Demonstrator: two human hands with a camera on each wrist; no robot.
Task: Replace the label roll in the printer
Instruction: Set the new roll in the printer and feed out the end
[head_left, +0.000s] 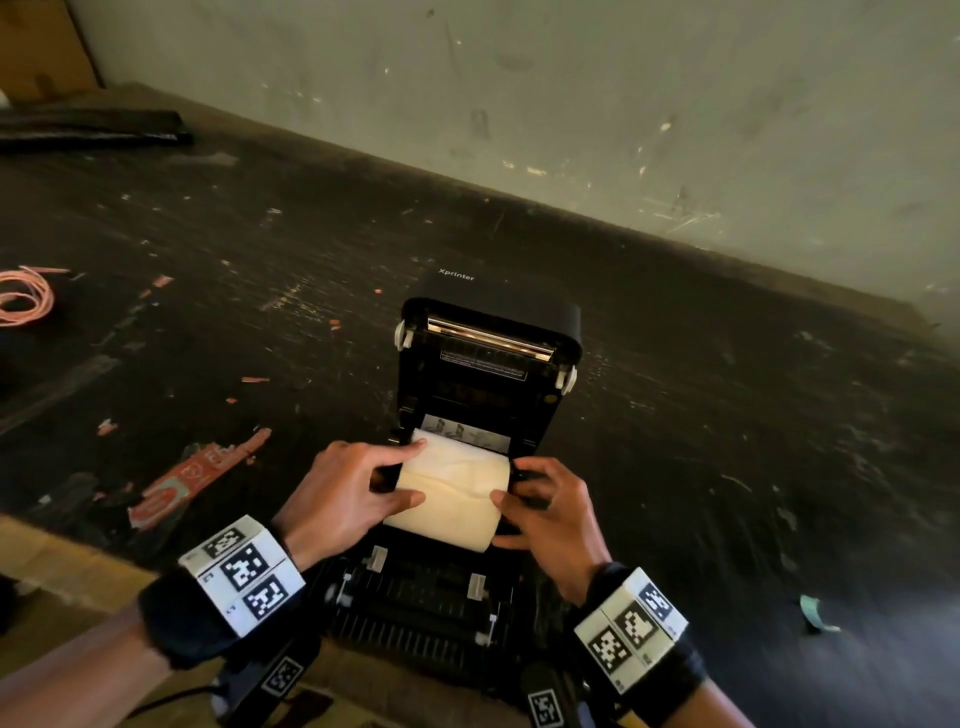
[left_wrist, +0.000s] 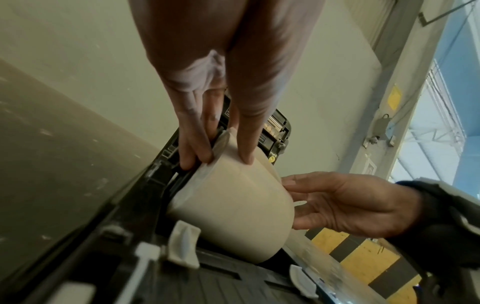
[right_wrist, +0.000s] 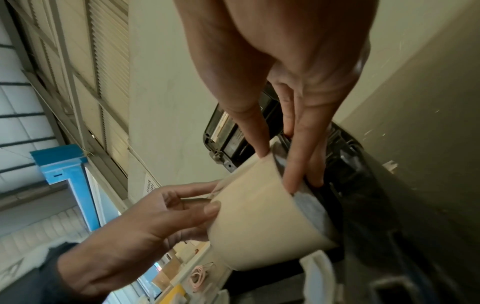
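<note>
printer (head_left: 488, 332) lid open on the bench; label roll (head_left: 452, 488) sits in its bay, left hand (head_left: 343, 493) and right hand (head_left: 550, 509) gripping its ends; seating nearly done, feeding and closing remain

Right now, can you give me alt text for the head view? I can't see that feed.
Both hands hold a cream label roll over the bay of an open black printer, the left hand at its left end, the right hand at its right end. The printer's lid stands raised on a dark, scuffed table.
</note>
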